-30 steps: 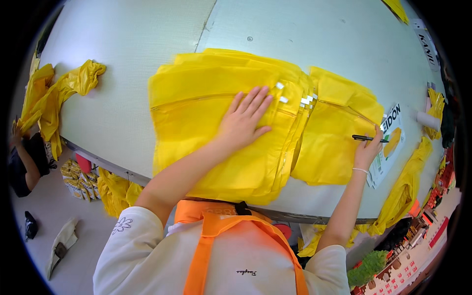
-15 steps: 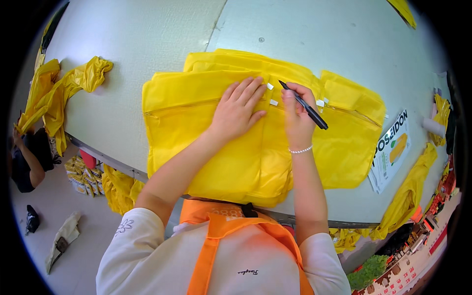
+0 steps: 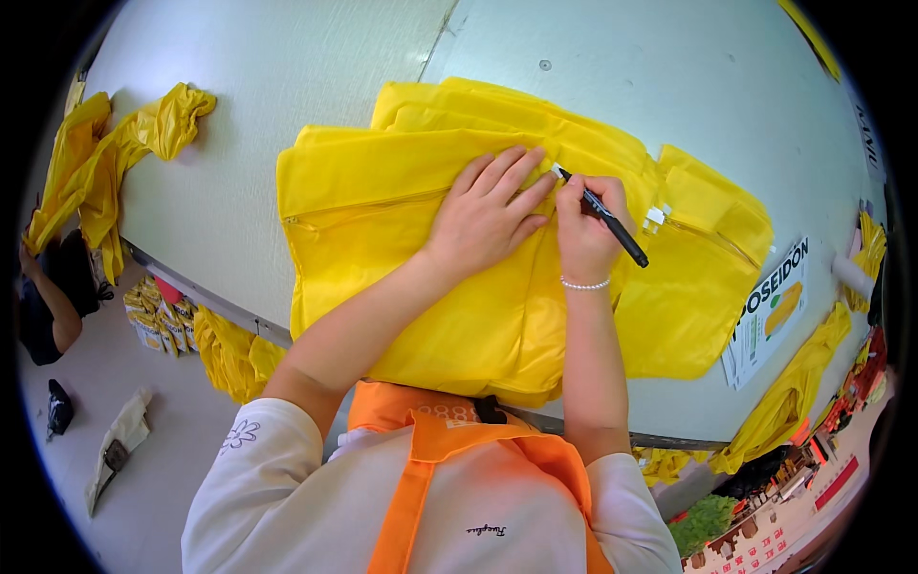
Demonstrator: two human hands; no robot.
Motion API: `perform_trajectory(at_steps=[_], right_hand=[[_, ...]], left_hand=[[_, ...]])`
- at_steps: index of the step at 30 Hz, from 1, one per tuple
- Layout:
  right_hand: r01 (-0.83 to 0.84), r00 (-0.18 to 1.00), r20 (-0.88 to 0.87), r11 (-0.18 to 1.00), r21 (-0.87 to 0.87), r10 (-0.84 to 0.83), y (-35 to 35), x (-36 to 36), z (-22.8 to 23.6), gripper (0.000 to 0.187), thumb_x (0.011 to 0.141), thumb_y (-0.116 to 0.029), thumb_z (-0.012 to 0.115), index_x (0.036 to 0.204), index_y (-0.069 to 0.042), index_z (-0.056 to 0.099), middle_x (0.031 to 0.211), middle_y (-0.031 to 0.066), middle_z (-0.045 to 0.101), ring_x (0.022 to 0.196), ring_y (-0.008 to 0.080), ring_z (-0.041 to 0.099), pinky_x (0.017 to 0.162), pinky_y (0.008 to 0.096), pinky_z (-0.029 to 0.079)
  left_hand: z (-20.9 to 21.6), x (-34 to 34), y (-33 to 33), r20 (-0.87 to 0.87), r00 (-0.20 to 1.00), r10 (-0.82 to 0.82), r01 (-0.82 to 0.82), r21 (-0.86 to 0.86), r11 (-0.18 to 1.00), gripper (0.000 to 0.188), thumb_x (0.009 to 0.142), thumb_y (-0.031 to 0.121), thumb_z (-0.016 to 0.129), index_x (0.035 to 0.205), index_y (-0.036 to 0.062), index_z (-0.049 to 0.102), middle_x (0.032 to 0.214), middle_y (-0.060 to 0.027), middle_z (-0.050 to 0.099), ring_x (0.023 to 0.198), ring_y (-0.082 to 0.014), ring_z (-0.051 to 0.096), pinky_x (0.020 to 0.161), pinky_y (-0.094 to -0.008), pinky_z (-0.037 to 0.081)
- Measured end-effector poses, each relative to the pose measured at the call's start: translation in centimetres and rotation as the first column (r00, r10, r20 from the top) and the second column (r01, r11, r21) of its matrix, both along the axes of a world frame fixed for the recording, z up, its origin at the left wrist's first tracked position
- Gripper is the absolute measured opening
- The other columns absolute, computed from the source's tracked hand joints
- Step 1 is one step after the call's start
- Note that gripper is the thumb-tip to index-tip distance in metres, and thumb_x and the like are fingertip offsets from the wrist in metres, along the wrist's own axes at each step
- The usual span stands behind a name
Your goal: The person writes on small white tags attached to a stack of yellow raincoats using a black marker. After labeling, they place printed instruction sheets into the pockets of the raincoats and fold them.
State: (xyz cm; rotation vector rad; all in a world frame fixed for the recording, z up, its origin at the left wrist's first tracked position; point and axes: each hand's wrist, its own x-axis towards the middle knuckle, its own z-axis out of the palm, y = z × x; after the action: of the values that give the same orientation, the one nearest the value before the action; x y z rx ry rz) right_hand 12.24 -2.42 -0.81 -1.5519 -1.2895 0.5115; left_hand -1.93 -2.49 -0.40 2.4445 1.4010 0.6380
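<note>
Several flat yellow fabric pieces with zips [image 3: 411, 316] lie overlapped in a pile at the table's front edge. My left hand [image 3: 486, 212] rests flat on the top piece, fingers spread, just beside a small white label [image 3: 557, 170]. Between the fingers of my right hand [image 3: 588, 225] is a black marker pen [image 3: 622, 234], uncapped, its tip at that label. Whether the tip touches is hard to see. Further right, more small white labels [image 3: 657, 216] stick out beside the zip of another yellow piece [image 3: 684, 306].
A pale table [image 3: 316, 57] spreads out ahead. Crumpled yellow material [image 3: 158, 143] lies at its left edge, and more yellow cloth [image 3: 789, 392] at its right edge. Printed white sheets [image 3: 775, 306] sit right of the pile. At far left, another person's arm [image 3: 53, 306] shows.
The marker tip has come down to the white label beside my left hand. Both hands sit slightly further right in the picture, as the whole view has shifted a little.
</note>
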Motion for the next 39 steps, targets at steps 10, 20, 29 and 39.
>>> perform_trajectory(at_steps=[10,20,29,39], right_hand=[[-0.028,0.996,0.079,0.999,0.016,0.026,0.3,0.0,0.0,0.014,0.077,-0.005,0.068,0.070,-0.004,0.056,0.057,0.0068,0.055,0.048,0.0155,0.053,0.047,0.0268,0.044],[0.063,0.956,-0.284,0.998,-0.023,-0.067,-0.8,0.0,1.3,0.006,0.082,-0.003,0.064,0.083,-0.004,0.058,0.066,0.0073,0.056,0.057,0.0127,0.056,0.054,0.0249,0.045],[-0.107,0.899,0.388,0.961,-0.256,0.203,-6.0,-2.2,2.1,0.025,0.077,0.001,0.059,0.101,-0.004,0.054,0.086,0.0150,0.055,0.082,0.0315,0.054,0.070,0.0365,0.045],[0.388,0.913,0.181,0.916,-0.106,-0.366,-10.0,16.3,11.6,0.015,0.091,-0.004,0.057,0.103,-0.005,0.047,0.100,0.0034,0.045,0.095,0.0141,0.044,0.088,0.0272,0.040]], left_hand=[[-0.1,0.0,0.1,0.010,1.000,-0.009,0.009,-0.005,1.000,0.045,0.081,0.033,0.062,0.123,0.0159,0.057,0.134,-0.0066,0.048,0.123,-0.0248,0.046,0.100,-0.0415,0.037],[0.0,-0.1,0.1,0.028,0.999,-0.031,0.031,-0.016,0.999,0.047,0.082,0.032,0.061,0.125,0.0150,0.055,0.135,-0.0078,0.048,0.123,-0.0264,0.045,0.101,-0.0425,0.035],[-0.8,-0.5,0.0,0.576,0.811,-0.100,0.058,0.091,0.994,0.049,0.095,0.041,0.043,0.126,0.0029,0.049,0.128,-0.0191,0.052,0.116,-0.0372,0.050,0.098,-0.0444,0.039],[2.8,0.2,-1.1,0.382,0.921,-0.072,0.068,0.025,0.997,0.053,0.090,0.029,0.055,0.134,0.0029,0.041,0.140,-0.0163,0.043,0.128,-0.0335,0.040,0.105,-0.0443,0.033]])
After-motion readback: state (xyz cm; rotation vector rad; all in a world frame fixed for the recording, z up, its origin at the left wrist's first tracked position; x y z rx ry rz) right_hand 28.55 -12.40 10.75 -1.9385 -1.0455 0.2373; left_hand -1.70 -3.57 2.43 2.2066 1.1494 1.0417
